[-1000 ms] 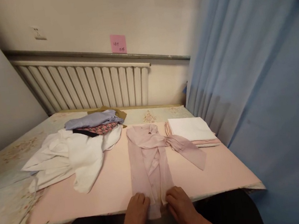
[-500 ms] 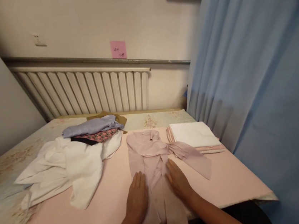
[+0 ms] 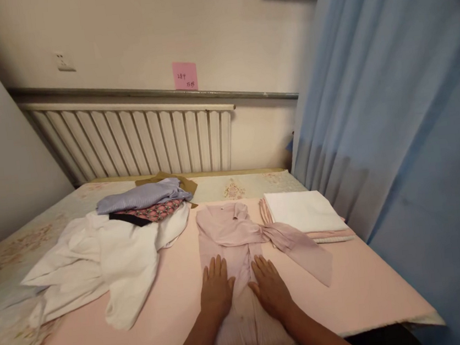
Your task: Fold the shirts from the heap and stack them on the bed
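Observation:
A pale mauve blouse (image 3: 230, 230) lies lengthwise in front of me, collar toward the wall. One sleeve (image 3: 303, 247) sticks out to the right, while the lower end reaches the near edge. My left hand (image 3: 217, 287) rests flat on the left side of the blouse, fingers stretched out. Flat on its right side is my right hand (image 3: 271, 287), fingers extended and thumb pointing inward. Neither hand grips the cloth. Parts of the blouse are hidden under both hands and forearms.
On the left lie a crumpled white garment (image 3: 98, 259), a patterned red piece (image 3: 157, 209) and a blue-grey garment (image 3: 145, 195). Folded white cloth (image 3: 305, 211) tops a stack at right. A pink sheet (image 3: 164, 324) covers the table. A blue curtain (image 3: 374, 123) hangs on the right.
Both hands have turned from the blouse's side edges to lie flat on top of it, closer to its middle. The view has shifted slightly.

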The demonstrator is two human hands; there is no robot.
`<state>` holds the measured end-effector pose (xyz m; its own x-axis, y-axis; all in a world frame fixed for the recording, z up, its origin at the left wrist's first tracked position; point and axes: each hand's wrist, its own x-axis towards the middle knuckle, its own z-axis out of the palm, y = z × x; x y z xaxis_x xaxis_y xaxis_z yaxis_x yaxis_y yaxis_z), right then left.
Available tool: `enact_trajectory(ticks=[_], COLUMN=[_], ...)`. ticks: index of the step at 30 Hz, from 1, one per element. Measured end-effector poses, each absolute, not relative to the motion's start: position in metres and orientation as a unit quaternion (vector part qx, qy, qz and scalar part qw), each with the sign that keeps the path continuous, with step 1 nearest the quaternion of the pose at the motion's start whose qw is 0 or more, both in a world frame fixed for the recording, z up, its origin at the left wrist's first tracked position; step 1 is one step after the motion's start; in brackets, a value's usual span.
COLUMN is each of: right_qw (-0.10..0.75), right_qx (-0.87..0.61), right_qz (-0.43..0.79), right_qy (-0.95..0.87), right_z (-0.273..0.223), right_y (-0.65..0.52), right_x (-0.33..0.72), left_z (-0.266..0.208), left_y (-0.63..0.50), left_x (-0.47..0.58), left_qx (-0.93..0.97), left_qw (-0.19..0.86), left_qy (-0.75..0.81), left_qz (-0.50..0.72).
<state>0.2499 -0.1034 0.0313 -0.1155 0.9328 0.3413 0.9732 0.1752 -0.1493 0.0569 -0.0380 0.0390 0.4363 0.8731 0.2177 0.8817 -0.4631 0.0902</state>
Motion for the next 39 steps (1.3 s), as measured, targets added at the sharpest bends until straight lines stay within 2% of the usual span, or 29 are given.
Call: enact_trajectory(ticks=[23,32,36,39], right_qw=[0.193,0.183,0.204,0.266], right_qx=[-0.65,-0.639,-0.635,-0.648], right_qz=[-0.057,-0.064,-0.065,-0.067], right_qy=[-0.733,-0.745,-0.742,-0.71], right_z=[0.034,0.03,0.022,0.02], right_y=[-0.105,-0.102,-0.103,-0.103], right_x=[0.246,0.25,0.254,0.258], left_z=[0.024,0.02,0.018,0.012], left_y=[-0.065,-0.06,-0.04,-0.03], left_x=[0.046,0.029,0.013,0.004], left_qx=[-0.865,-0.868,-0.875,-0.881], left_qw=[0.069,0.027,0.067,0.113], left_qy=[-0.474,-0.452,-0.43,-0.407], left_qz=[-0.149,-0.205,-0.212,-0.212])
